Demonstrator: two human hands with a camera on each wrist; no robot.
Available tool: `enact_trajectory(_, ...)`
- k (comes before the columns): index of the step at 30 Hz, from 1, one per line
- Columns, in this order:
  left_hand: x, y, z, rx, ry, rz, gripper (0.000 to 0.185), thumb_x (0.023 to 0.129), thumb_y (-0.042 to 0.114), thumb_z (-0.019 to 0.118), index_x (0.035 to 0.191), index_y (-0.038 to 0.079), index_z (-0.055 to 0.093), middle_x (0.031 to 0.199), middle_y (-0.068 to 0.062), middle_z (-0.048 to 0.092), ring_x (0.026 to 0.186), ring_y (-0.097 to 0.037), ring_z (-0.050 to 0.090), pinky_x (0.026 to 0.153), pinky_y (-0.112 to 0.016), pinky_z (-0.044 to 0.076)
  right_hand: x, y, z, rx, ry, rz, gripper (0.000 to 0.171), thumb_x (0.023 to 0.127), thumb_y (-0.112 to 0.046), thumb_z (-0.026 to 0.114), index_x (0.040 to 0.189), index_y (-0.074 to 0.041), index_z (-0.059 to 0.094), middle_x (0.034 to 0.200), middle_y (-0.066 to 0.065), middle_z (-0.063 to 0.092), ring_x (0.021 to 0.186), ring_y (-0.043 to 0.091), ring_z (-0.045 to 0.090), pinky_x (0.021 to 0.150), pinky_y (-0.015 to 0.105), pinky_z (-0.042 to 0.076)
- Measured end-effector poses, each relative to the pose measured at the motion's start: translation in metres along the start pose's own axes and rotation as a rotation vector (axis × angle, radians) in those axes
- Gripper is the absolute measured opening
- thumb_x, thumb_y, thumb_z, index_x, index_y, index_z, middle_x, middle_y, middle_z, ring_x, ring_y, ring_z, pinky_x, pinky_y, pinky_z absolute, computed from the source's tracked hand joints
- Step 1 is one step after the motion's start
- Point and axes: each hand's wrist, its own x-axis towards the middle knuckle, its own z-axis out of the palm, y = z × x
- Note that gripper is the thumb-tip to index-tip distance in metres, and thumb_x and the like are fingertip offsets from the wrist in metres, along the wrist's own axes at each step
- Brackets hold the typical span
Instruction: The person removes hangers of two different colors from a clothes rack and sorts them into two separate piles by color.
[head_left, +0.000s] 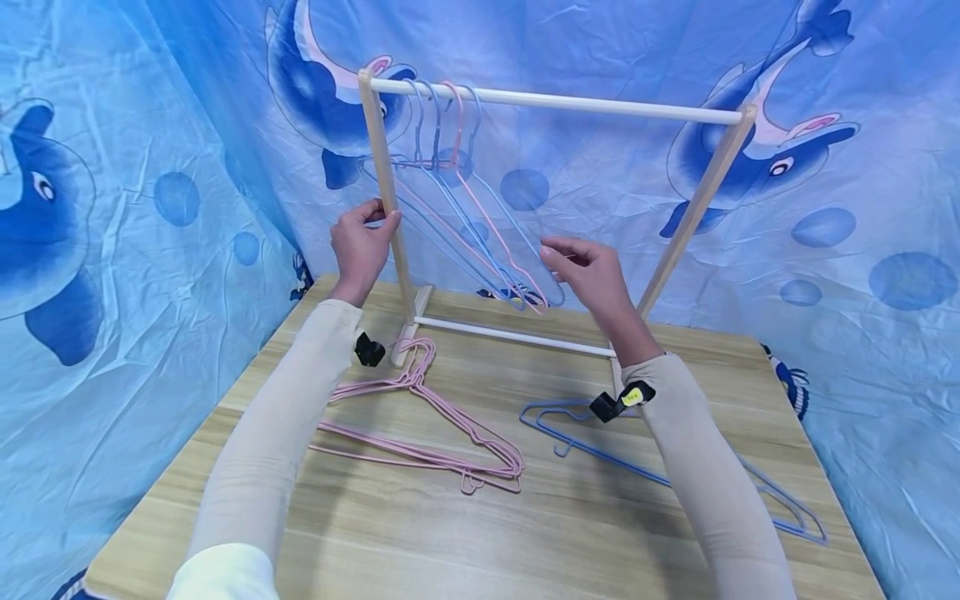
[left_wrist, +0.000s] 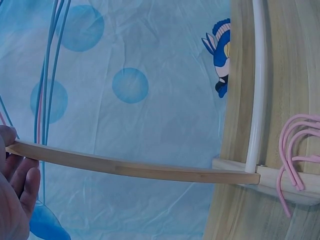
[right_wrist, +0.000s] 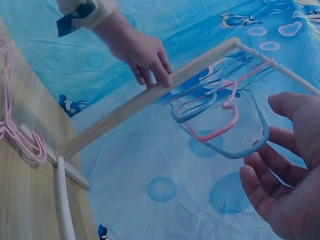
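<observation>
My left hand [head_left: 362, 247] pinches the left wooden post [head_left: 397, 250] of a small clothes rack between thumb and fingers. From the rack's white top rail [head_left: 570, 102], near its left end, hang several hangers: a pink hanger [head_left: 486, 218] and blue ones, the rightmost blue hanger [head_left: 517, 225] among them. My right hand [head_left: 588, 265] is beside that blue hanger's lower end, thumb and fingers spread apart. In the right wrist view a fingertip is at the edge of the blue hanger [right_wrist: 240, 155]; whether it touches cannot be told.
A bundle of pink hangers [head_left: 450, 417] lies on the wooden table [head_left: 465, 542] at the left front. Blue hangers [head_left: 600, 452] lie at the right, partly behind my right forearm. A white lower bar [head_left: 517, 337] joins the rack's feet. Blue dolphin-print cloth [head_left: 600, 208] surrounds the table.
</observation>
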Motion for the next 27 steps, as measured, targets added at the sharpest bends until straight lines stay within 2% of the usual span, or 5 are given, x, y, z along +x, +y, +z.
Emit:
enact_trajectory(11,0.001,-0.001,0.000,0.000,-0.006,-0.011,0.042,0.098,0.043,0.068,0.125,0.012,0.075,0.114,-0.009,0.076,0.102,-0.023,0.073,0.086,-0.040,0.060,0.021,-0.012,0.014,0.007,-0.058,0.005,0.042,0.096,-0.037,0.072,0.131,-0.013,0.071,0.123,0.008,0.071,0.099,0.020,0.069,0.092,0.047,0.057)
enact_trajectory(16,0.001,-0.001,0.000,0.000,-0.005,-0.007,0.041,0.098,0.042,0.069,0.125,0.012,0.075,0.114,-0.009,0.076,0.100,-0.023,0.074,0.087,-0.040,0.060,0.026,-0.016,0.021,-0.001,-0.075,-0.002,0.039,0.097,-0.030,0.073,0.131,-0.011,0.071,0.111,0.011,0.073,0.095,0.021,0.069,0.086,0.042,0.059)
enact_trajectory(19,0.001,-0.001,0.000,0.002,-0.003,-0.008,0.040,0.098,0.041,0.069,0.126,0.013,0.075,0.114,-0.009,0.076,0.099,-0.022,0.074,0.087,-0.040,0.060,0.028,-0.018,0.024,-0.013,-0.063,-0.011,0.037,0.097,-0.026,0.073,0.129,-0.009,0.071,0.101,0.008,0.073,0.092,0.024,0.069,0.082,0.039,0.060)
enact_trajectory(23,0.001,-0.001,0.000,0.007,-0.002,-0.011,0.041,0.098,0.042,0.068,0.126,0.013,0.075,0.114,-0.009,0.076,0.100,-0.021,0.074,0.086,-0.039,0.060,0.029,-0.020,0.026,-0.044,-0.027,-0.035,0.033,0.098,-0.023,0.072,0.126,-0.007,0.073,0.090,0.002,0.070,0.084,0.023,0.066,0.075,0.031,0.058)
enact_trajectory(27,0.001,-0.001,0.001,0.008,-0.001,-0.011,0.041,0.098,0.042,0.069,0.126,0.013,0.075,0.114,-0.009,0.076,0.099,-0.021,0.074,0.085,-0.039,0.060,0.031,-0.022,0.027,-0.128,0.026,-0.069,0.030,0.097,-0.024,0.072,0.123,-0.010,0.075,0.087,0.001,0.068,0.079,0.023,0.064,0.066,0.025,0.052)
